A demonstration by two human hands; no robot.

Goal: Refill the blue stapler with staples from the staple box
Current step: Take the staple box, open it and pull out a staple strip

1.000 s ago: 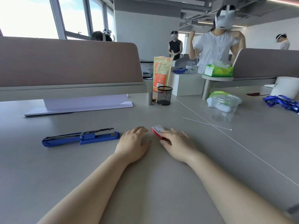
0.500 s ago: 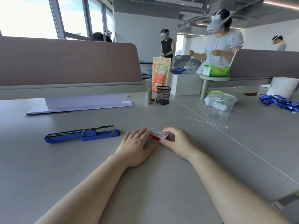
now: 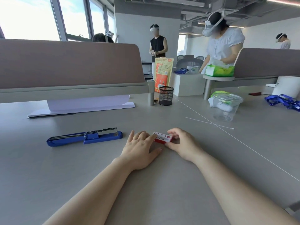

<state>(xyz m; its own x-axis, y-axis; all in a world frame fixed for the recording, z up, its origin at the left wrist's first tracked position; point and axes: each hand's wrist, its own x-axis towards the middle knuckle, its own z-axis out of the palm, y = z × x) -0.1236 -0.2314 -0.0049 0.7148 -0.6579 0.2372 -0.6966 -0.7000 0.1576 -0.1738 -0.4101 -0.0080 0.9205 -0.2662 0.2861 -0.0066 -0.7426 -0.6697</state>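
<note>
Left hand point(image 3: 139, 150) has slid onto the staple box point(image 3: 162, 138), fingers spread; right hand point(image 3: 181, 143) pinches it.

The blue stapler point(image 3: 84, 137) lies swung open flat on the desk, left of the small red-and-white staple box point(image 3: 162, 138).

An open office — tall windows point(image 3: 32, 15) at the left let in bright daylight. Brown partition screens point(image 3: 69, 65) rise behind the grey bench point(image 3: 162, 192). A grey pillar point(image 3: 134, 30) stands beyond, under an exposed ceiling point(image 3: 227, 7) with a strip light point(image 3: 285, 1).
</note>
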